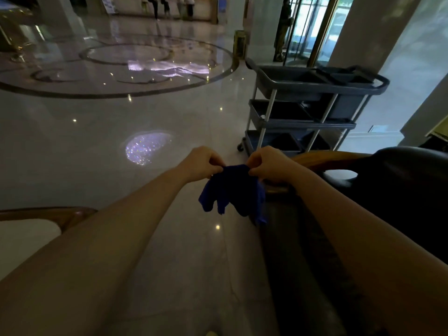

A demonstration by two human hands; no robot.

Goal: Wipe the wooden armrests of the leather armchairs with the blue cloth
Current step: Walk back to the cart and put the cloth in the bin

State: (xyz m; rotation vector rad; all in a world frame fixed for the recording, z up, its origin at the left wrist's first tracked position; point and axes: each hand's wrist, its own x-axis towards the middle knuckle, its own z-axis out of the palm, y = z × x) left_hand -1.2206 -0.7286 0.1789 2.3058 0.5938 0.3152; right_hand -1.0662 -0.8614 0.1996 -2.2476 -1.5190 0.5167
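A dark blue cloth (234, 194) hangs in front of me above the floor, pinched at its top edge by both hands. My left hand (202, 163) grips its left corner and my right hand (269, 164) grips its right corner. Just right of my right hand runs the curved wooden armrest (322, 158) of a dark leather armchair (400, 180). The lower part of that chair is in deep shadow. At the left edge, another wooden armrest (48, 212) curves around a pale seat cushion (26, 235).
A grey three-shelf service cart (312, 105) stands on the polished marble floor (121, 141) just beyond the dark armchair. White pillars and a glass revolving door are at the back right. Several people stand far off at a counter.
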